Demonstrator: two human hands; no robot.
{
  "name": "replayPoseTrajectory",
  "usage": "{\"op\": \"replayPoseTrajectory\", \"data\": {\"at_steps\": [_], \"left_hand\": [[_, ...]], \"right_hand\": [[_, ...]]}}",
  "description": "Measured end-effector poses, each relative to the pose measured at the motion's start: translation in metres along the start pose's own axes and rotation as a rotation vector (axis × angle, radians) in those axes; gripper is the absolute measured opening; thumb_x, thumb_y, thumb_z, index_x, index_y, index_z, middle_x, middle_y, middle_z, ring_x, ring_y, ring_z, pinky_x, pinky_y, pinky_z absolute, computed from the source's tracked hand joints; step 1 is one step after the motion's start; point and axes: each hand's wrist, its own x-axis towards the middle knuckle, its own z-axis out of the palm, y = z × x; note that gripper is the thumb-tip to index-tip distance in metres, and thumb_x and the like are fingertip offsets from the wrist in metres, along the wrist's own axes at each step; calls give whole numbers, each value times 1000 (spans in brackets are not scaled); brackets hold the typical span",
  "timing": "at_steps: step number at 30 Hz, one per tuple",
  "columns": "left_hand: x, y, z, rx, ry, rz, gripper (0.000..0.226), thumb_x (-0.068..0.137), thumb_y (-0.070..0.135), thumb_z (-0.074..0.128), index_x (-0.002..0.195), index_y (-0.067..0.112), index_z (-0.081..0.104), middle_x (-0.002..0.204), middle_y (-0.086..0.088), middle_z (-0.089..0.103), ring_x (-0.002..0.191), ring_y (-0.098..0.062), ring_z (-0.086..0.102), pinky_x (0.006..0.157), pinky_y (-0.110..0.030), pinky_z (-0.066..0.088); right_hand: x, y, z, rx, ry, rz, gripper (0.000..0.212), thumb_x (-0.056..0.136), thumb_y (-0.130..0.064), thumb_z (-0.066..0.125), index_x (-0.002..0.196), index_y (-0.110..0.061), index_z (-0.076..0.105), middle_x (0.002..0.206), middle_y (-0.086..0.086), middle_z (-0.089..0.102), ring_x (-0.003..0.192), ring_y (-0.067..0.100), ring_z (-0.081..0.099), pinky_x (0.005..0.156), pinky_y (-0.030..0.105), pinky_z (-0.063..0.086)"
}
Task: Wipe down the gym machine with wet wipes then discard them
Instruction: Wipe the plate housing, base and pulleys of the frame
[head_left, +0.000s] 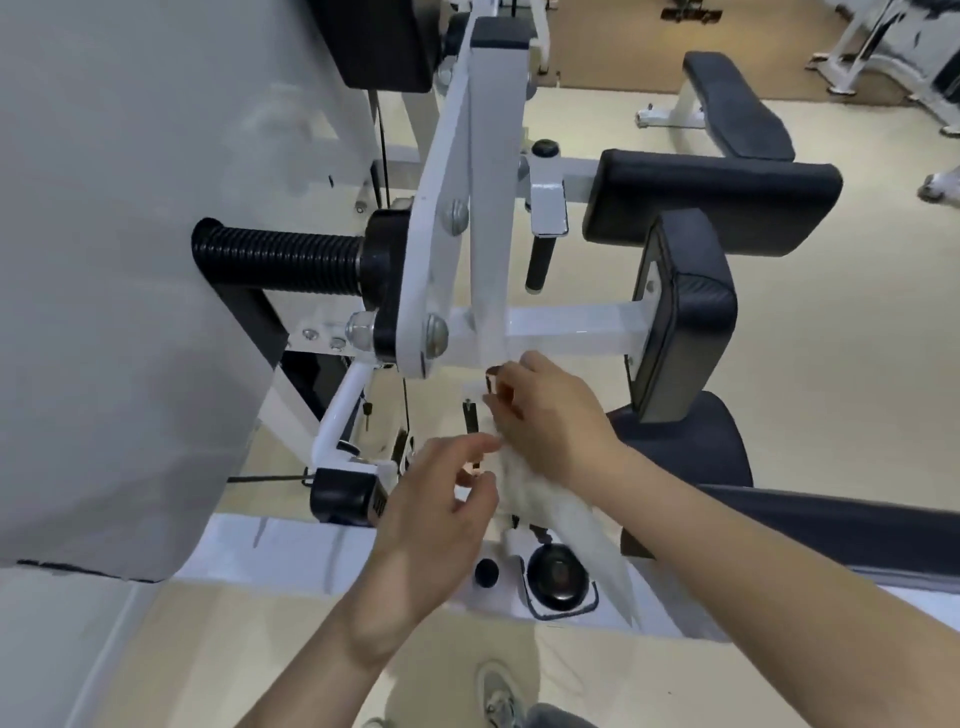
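Observation:
A white gym machine (561, 330) with black pads fills the middle of the head view. My right hand (550, 415) grips a white wet wipe (571, 519) just below the machine's horizontal white bar, and the wipe hangs down from the hand toward the base. My left hand (441, 504) is beside it on the left, fingers loosely curled, fingertips close to or touching the wipe's upper part. Motion blur makes the left hand's contact unclear.
A black ribbed handle (275, 257) juts left from the machine's pivot. A grey shroud (130, 260) covers the left side. Black pads (685, 317) stand to the right, a bench (737, 104) farther back. My shoe (501, 696) is on the beige floor below.

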Motion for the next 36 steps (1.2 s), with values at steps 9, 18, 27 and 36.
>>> {"op": "replayPoseTrajectory", "data": {"at_steps": [9,18,27,36], "left_hand": [[11,-2,14,-112,49,-93,19,85,29,72,98,36,60,93,19,63,79,1,61,70,-18,52],[55,6,10,-2,153,-33,31,94,30,58,122,40,53,116,11,49,94,2,56,85,-21,49],[13,-13,17,-28,94,-2,33,93,23,62,119,42,56,111,13,56,97,1,55,72,-9,46],[-11,-2,6,31,143,43,33,95,14,55,99,47,56,105,19,58,91,2,58,71,-10,45]], "right_hand": [[-51,27,-43,157,-236,-257,16,89,-17,63,101,-18,73,97,-1,61,81,15,59,72,29,51],[37,25,-5,-38,22,-216,6,78,3,59,77,-1,63,78,16,53,68,35,52,54,42,47],[-5,28,-26,-92,-199,-255,16,88,-4,59,99,-10,67,96,7,57,88,29,56,72,44,52],[-65,-7,-35,-13,-283,-458,36,48,1,82,72,-18,62,68,-2,55,57,17,55,47,21,35]]}}
